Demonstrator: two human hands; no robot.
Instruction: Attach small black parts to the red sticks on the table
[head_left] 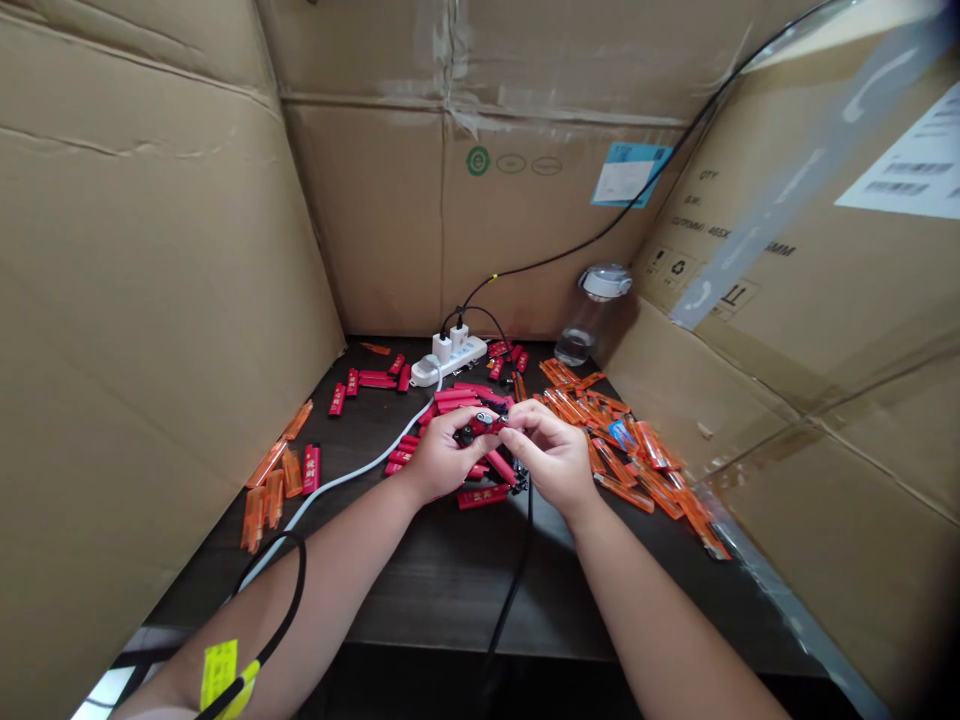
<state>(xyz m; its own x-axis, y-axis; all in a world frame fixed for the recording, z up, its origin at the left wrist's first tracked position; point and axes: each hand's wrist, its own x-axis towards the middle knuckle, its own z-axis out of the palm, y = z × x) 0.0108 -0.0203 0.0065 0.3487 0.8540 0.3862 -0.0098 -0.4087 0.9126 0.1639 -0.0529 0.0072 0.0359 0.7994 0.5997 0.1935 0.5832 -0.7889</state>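
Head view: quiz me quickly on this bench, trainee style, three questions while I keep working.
1. True or false: the clear bottle is to the right of the white power strip.
2. What are the left hand and right hand holding? A: a red lighter; B: the bottle; C: a charger plug.
3. Fill in: the yellow tag is on the ____ forearm.

Key: 1 true; 2 A; 3 left.
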